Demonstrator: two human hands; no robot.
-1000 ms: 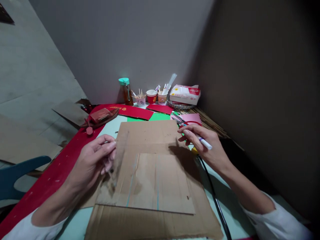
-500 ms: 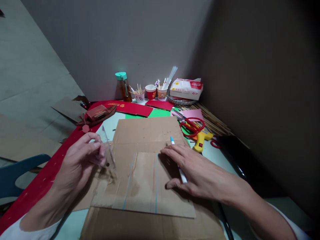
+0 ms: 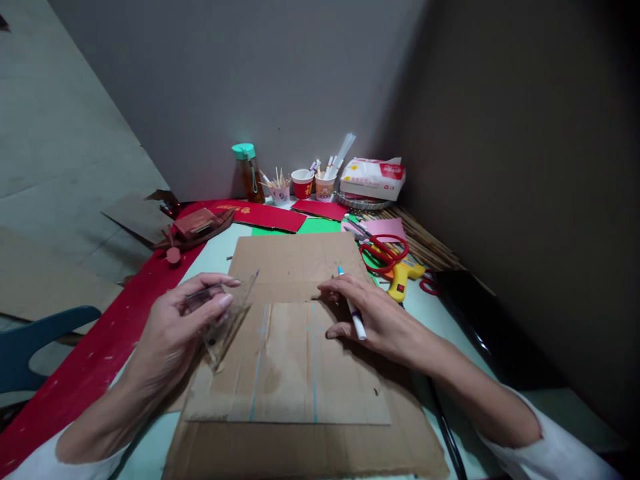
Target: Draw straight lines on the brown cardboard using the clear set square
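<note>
My left hand [image 3: 173, 327] is closed on a clear plastic set square [image 3: 234, 313], which tilts over the left side of a small cardboard piece [image 3: 287, 380]. Two blue lines run from near to far across that piece. It lies on a larger cardboard sheet [image 3: 295, 260]. Over the right part of the small piece is my right hand [image 3: 375, 320]. A white marker [image 3: 358, 325] with a blue tip is held in its fingers, the tip pointing away from me. My right fingertips are near the piece's far edge; whether they touch it, I cannot tell.
Red-handled scissors [image 3: 383, 255] and a yellow glue gun [image 3: 403, 280] lie to the right, before a black glossy object [image 3: 495, 333]. Behind stand a bottle [image 3: 250, 175], a red cup [image 3: 303, 185] and a tissue pack [image 3: 373, 177]. A brown model boat [image 3: 200, 227] sits at left.
My left hand has shifted right and turned, bringing the set square further over the cardboard. My right hand and the marker have moved slightly left and away from me.
</note>
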